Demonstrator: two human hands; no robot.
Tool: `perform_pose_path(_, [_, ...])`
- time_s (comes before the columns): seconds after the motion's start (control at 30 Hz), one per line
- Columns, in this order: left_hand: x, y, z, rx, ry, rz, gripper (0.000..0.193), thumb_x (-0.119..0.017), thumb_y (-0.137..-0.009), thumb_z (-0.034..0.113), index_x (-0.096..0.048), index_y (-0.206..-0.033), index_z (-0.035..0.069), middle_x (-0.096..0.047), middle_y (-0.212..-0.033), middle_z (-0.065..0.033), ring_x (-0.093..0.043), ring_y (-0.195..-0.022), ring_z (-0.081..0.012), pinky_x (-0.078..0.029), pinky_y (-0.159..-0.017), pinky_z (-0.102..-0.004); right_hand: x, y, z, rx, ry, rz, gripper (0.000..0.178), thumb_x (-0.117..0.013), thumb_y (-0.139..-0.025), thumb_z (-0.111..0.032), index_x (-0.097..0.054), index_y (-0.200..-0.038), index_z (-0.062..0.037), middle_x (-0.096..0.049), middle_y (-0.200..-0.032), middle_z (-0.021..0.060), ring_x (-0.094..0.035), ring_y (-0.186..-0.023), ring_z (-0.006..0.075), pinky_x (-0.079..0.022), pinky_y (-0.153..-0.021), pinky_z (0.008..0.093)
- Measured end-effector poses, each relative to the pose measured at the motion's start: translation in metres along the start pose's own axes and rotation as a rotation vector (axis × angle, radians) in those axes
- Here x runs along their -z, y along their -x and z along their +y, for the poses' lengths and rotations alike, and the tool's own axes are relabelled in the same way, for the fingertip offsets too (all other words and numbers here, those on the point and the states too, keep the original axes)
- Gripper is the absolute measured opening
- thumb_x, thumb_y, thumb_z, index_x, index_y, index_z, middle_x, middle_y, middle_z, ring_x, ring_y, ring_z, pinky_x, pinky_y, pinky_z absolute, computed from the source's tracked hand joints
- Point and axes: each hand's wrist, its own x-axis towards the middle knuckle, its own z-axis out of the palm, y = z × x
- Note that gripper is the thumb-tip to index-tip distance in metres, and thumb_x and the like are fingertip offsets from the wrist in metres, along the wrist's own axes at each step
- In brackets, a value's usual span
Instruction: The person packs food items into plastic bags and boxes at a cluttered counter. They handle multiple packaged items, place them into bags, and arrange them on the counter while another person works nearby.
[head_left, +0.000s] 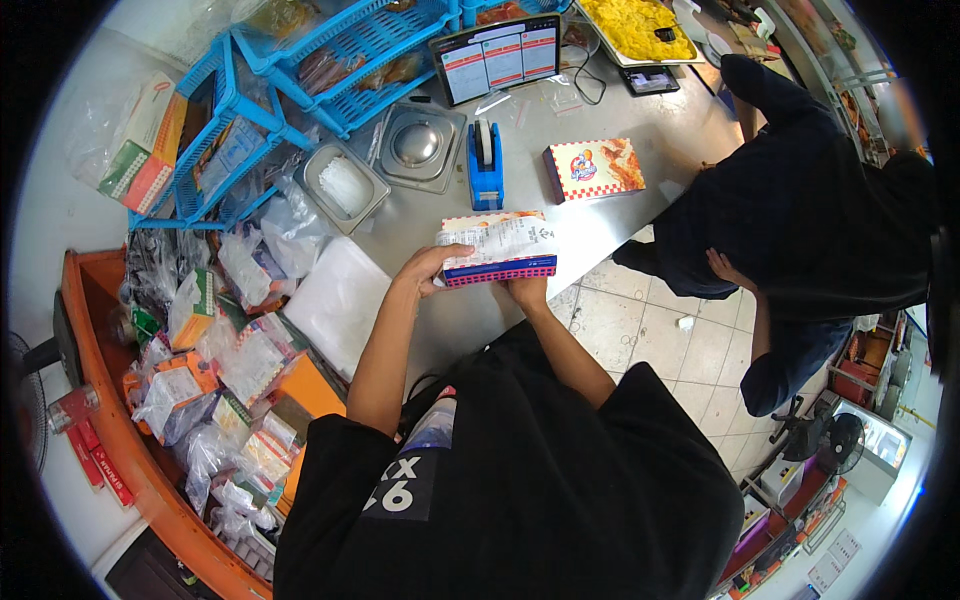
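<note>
One box (503, 267), left grip (430, 269) on left end, right grip (528, 291) underneath

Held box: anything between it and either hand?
Paper slip on top of the box, partly under the left hand. Nothing visible at the right hand, but its contact with the box is hidden.

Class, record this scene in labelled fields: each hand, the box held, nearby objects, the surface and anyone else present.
Left hand: grips a dark-blue-sided cardboard box, thumb on the white paper slip on top
Right hand: at that box's near side, fingers hidden
Beyond that box: blue tape dispenser
Right of dispenser: rectangular cardboard box with red-and-white checked edge
Surface: silver metal table
Other person: dark-clothed co-worker, at right
</note>
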Motion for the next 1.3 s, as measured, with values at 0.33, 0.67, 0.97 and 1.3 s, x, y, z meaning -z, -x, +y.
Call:
perform_pose_path(0.33, [-0.005, 0.0, -0.021, -0.1, 0.077, 0.065, 0.047, -0.077, -0.083, 0.023, -0.061, -0.122, 0.002, -0.07, -0.108, -0.0098, -0.069, -0.092, -0.0196, -0.057, -0.081, -0.0394, 0.031, 0.026, -0.106, -0.722, -1.105, -0.056, 0.061, -0.074, -0.083, -0.004, -0.041, -0.133, -0.0108, -0.059, -0.122, 0.01, -0.063, -0.105, 0.0231, -0.053, -0.089, 0.0425])
perform_pose_path(0.67, [0.013, 0.031, 0.009, -0.839, -1.123, 0.484, 0.11, -0.089, -0.067, 0.044, -0.031, -0.142, -0.011, -0.067, -0.113, -0.0242, -0.064, -0.112, -0.0338, -0.05, -0.095, -0.0434, 0.03, 0.048, -0.123, -0.886, -0.998, 0.086, 0.045, -0.075, -0.079, -0.005, -0.053, -0.118, -0.0075, -0.066, -0.106, 0.0069, -0.065, -0.094, 0.0196, -0.052, -0.074, 0.0352])
perform_pose_path(0.97, [-0.069, -0.041, 0.034, -0.736, -0.626, 0.716, 0.1, -0.091, -0.063, 0.016, -0.033, -0.141, -0.009, -0.074, -0.089, -0.017, -0.073, -0.087, -0.0296, -0.055, -0.086, -0.0353, 0.026, 0.044, -0.105, -0.812, -0.961, 0.018, 0.053, -0.077, -0.078, -0.004, -0.049, -0.122, -0.0077, -0.066, -0.111, 0.0092, -0.067, -0.095, 0.0201, -0.054, -0.078, 0.037])
perform_pose_path(1.3, [-0.041, -0.088, 0.032, -0.695, -0.51, 0.867, 0.057, -0.086, -0.065, 0.008, -0.06, -0.113, -0.009, -0.074, -0.084, -0.0163, -0.073, -0.083, -0.0264, -0.054, -0.081, -0.0367, 0.02, 0.018, -0.09, -0.764, -0.993, -0.044, 0.059, -0.077, -0.078, -0.004, -0.044, -0.126, -0.0048, -0.064, -0.117, 0.0122, -0.065, -0.104, 0.0243, -0.056, -0.088, 0.0401])
